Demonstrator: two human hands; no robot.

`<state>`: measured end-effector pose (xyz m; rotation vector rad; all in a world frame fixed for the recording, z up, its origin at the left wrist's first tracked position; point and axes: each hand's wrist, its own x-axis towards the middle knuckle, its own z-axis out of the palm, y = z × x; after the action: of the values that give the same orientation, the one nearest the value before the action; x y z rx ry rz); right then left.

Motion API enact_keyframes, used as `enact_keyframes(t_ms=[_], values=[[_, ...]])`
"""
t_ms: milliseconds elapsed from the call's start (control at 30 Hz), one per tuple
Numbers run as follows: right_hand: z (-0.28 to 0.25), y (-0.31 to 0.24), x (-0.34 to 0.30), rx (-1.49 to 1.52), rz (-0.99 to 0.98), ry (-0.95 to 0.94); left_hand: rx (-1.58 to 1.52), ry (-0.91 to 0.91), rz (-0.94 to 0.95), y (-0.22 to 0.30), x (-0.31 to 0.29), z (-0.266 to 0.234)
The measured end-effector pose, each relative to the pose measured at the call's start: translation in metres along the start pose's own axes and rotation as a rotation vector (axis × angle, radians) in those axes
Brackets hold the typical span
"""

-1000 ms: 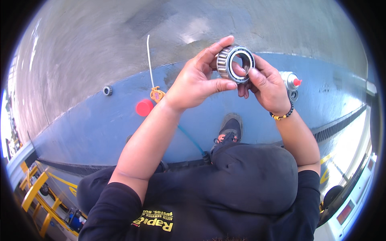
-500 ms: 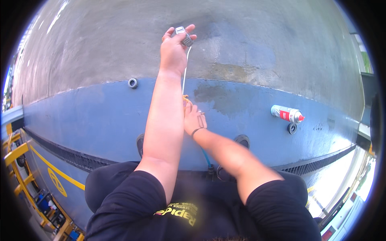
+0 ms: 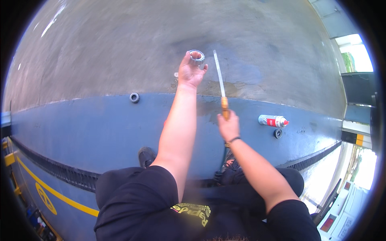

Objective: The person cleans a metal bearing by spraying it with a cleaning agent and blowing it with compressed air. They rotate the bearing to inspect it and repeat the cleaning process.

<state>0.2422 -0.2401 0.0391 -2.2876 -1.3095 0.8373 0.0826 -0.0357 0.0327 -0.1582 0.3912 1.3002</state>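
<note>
Held up over the bare concrete, my left hand [image 3: 191,75] has its fingers wrapped round a shiny metal roller bearing [image 3: 197,62], with the ring's opening facing up. To the right and nearer to me, my right hand [image 3: 229,127] grips an air blow gun [image 3: 224,105] by its orange body. The gun's long pale nozzle [image 3: 219,72] points away from me, its tip to the right of the bearing and apart from it. A dark hose [image 3: 224,158] runs back from below my right hand toward my feet.
A spray can [image 3: 272,121] with a red cap lies on the blue-painted floor at the right, beside a dark ring [image 3: 278,133]. Another grey ring [image 3: 132,97] sits left of my forearm. My shoes [image 3: 146,156] and a floor grating [image 3: 56,168] are nearer.
My left hand has come nearer and to the right, turning the bearing so its opening shows. My right hand has moved right, bringing the blow gun out from behind my left forearm.
</note>
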Motion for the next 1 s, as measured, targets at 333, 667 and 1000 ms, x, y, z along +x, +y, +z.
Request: enact_keyframes(t_ms=[333, 667, 1000], values=[[-0.137, -0.035, -0.045, 0.553, 0.181, -0.179, 0.529, -0.083, -0.018, -0.003, 0.061, 0.041], [-0.097, -0.041, -0.046, 0.397, 0.184, -0.271, 0.856, -0.009, 0.007, -0.01, 0.067, 0.019], [-0.1, -0.041, -0.044, 0.329, 0.154, -0.228, 0.973, -0.074, 0.074, 0.003, 0.064, 0.029]])
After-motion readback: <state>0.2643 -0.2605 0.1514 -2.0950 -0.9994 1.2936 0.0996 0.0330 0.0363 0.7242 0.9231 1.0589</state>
